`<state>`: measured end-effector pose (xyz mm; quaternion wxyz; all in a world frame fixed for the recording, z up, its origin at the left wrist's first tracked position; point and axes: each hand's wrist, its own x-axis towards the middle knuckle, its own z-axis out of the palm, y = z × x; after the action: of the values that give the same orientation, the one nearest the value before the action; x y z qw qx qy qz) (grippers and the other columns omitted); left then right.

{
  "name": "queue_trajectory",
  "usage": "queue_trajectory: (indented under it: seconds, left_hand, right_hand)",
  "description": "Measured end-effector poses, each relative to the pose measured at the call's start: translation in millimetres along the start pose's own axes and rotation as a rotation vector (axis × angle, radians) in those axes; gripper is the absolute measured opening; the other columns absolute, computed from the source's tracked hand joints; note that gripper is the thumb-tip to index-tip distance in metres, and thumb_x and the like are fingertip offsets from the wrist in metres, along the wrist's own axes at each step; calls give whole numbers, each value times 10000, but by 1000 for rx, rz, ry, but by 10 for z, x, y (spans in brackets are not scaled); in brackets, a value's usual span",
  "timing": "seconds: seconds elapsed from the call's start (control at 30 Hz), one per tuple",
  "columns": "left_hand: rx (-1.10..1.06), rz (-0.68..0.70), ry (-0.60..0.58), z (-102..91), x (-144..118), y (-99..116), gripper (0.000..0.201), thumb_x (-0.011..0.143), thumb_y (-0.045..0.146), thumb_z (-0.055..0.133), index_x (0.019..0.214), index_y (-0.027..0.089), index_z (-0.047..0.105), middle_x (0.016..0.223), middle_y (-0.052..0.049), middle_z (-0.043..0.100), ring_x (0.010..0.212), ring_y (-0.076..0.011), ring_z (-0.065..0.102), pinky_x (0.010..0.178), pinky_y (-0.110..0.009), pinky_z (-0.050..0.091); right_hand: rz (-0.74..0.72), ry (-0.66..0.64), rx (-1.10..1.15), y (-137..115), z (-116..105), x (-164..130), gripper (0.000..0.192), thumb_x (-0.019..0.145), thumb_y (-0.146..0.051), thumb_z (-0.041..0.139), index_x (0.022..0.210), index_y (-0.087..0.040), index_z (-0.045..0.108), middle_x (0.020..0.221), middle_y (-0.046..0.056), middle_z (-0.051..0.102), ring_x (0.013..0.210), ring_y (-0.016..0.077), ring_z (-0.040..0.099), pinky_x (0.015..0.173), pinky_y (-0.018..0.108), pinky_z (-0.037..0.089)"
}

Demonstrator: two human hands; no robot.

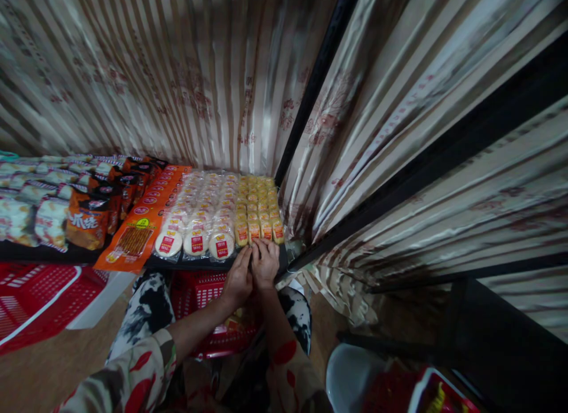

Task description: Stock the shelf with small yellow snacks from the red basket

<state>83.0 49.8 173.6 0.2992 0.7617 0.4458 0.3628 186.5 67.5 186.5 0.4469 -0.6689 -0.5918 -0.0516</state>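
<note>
My left hand [238, 278] and my right hand [265, 264] meet at the front edge of a dark shelf [195, 264]. Both have their fingers bent and drawn together, with the fingertips at the lower edge of the front yellow snack packets [254, 231]. Whatever lies under the fingers is hidden. These small packets stand in tight rows at the shelf's right end. Just left of them are rows of round white crackers [193, 242] in clear wrappers with red labels.
Flat orange snack packs [133, 238], orange-and-black bags [87, 219] and white packets [51, 220] fill the shelf's left. A red basket [199, 286] sits between my knees; another red basket [57, 300] is at left. Black poles [313, 93] and striped curtains [213, 76] border the shelf.
</note>
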Motion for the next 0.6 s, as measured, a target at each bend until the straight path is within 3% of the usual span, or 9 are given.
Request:
queue_trajectory:
  seconds: [0.17, 0.37, 0.43, 0.5, 0.6]
  left_hand:
    - [18, 29, -5, -98, -148, 68, 537, 754, 101, 372, 1286, 88, 442, 1344, -162, 457, 1281, -241, 386, 1078, -458, 333]
    - [-1, 33, -45, -234, -534, 95, 358, 828, 130, 339, 1112, 136, 557, 1106, -123, 590, 1078, -200, 531, 979, -397, 438]
    - [-6, -17, -90, -254, -680, 29, 339, 841, 136, 345, 1098, 159, 565, 1113, -112, 583, 1077, -192, 534, 971, -376, 438]
    - [12, -133, -169, -270, -806, -76, 348, 835, 127, 360, 1112, 173, 567, 1177, -114, 552, 1089, -190, 535, 957, -348, 438]
    - [38, -414, -372, -311, -948, -273, 315, 812, 105, 404, 1037, 168, 614, 1170, -118, 561, 1012, -189, 579, 917, -312, 434]
  right_hand:
    - [-8, 31, 66, -76, -101, -159, 275, 909, -243, 417, 1019, -141, 647, 963, 93, 635, 942, 176, 519, 854, 324, 421]
    - [20, -66, 121, -247, -204, -698, 346, 900, -158, 293, 998, -143, 624, 953, 87, 650, 931, 168, 538, 856, 321, 422]
    - [70, -219, 69, -290, -196, -855, 347, 901, -163, 293, 968, -147, 633, 938, 88, 656, 919, 173, 550, 850, 316, 427]
    - [132, -525, -69, -320, -161, -965, 347, 904, -162, 296, 966, -151, 637, 956, 95, 660, 931, 181, 564, 856, 316, 426]
    - [155, -983, -235, -340, -69, -1091, 291, 875, -156, 375, 954, -149, 655, 976, 117, 672, 946, 197, 600, 847, 311, 440]
